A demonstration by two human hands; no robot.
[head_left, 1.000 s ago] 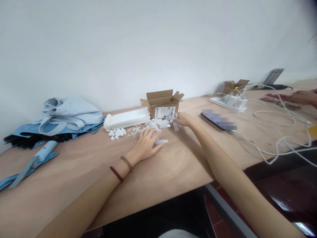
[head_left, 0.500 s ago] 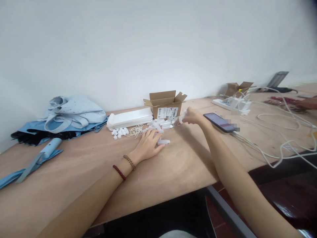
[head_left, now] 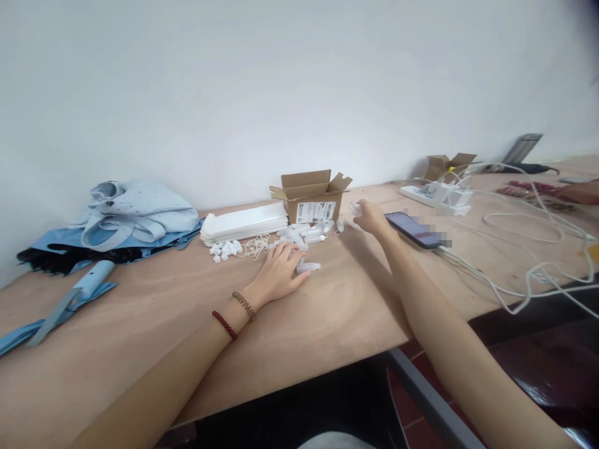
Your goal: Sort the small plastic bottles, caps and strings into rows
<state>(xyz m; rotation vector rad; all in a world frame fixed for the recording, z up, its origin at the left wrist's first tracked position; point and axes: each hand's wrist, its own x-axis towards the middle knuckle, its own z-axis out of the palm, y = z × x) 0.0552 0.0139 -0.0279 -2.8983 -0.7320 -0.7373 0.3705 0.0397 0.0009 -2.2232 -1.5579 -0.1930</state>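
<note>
Can't swear to it, but from where I'm standing it's some makeshift workshop: long wooden bench (head_left: 154,299) against a plain white wall (head_left: 281,87), little plastic bottles (head_left: 309,267) and white caps (head_left: 226,251) in heaps, loaded power strip (head_left: 414,192), another person's hand (head_left: 583,193) further along.

Room near, clutter behind
I see bare table (head_left: 339,299) between the left hand (head_left: 277,273) and right hand (head_left: 373,219); beyond, bottles (head_left: 313,238) and an open carton (head_left: 304,212) bar the way (phone (head_left: 414,231) and power strip (head_left: 414,193) crowd the right).
</note>
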